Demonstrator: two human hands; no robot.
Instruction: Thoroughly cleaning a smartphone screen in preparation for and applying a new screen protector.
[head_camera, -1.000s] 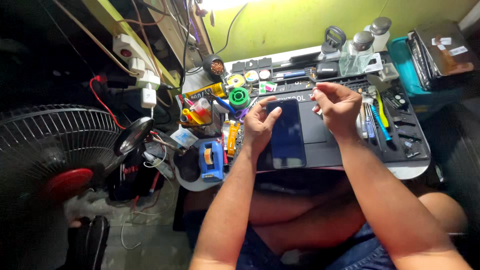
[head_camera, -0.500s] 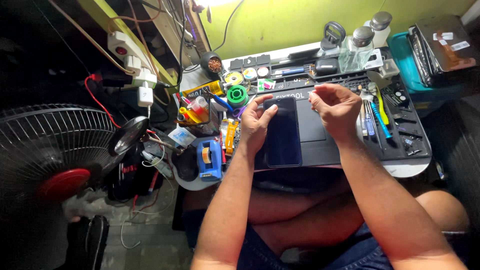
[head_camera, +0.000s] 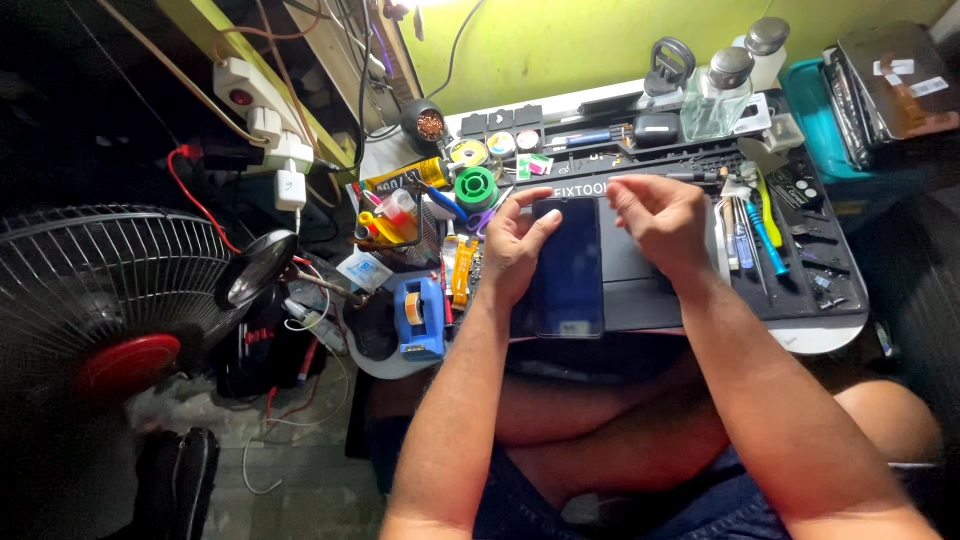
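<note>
Phone (head_camera: 567, 268), dark and face up, lies lengthwise on the grey mat (head_camera: 640, 290) at the near middle of the table (head_camera: 815, 335). Left hand (head_camera: 512, 250) rests along the phone's left edge, fingers loosely curled, thumb and forefinger touching its far-left corner without clasping it. Right hand (head_camera: 660, 222) hovers just right of the phone's far end, fingers bent and pinched together; whether they grip anything I cannot tell.

Left of the left hand stand a blue tape dispenser (head_camera: 420, 318), an orange tool (head_camera: 461, 270) and a green spool (head_camera: 476, 187). Right of the right hand a row of tweezers and a blue screwdriver (head_camera: 768, 238) lies in the mat's tray. At the far edge stand 2 glass bottles (head_camera: 718, 92) with metal caps, and a teal box (head_camera: 830, 100) sits at the far right. A fan (head_camera: 95, 300) with a red hub stands on the floor, well to the left, below a white power strip (head_camera: 262, 120).
</note>
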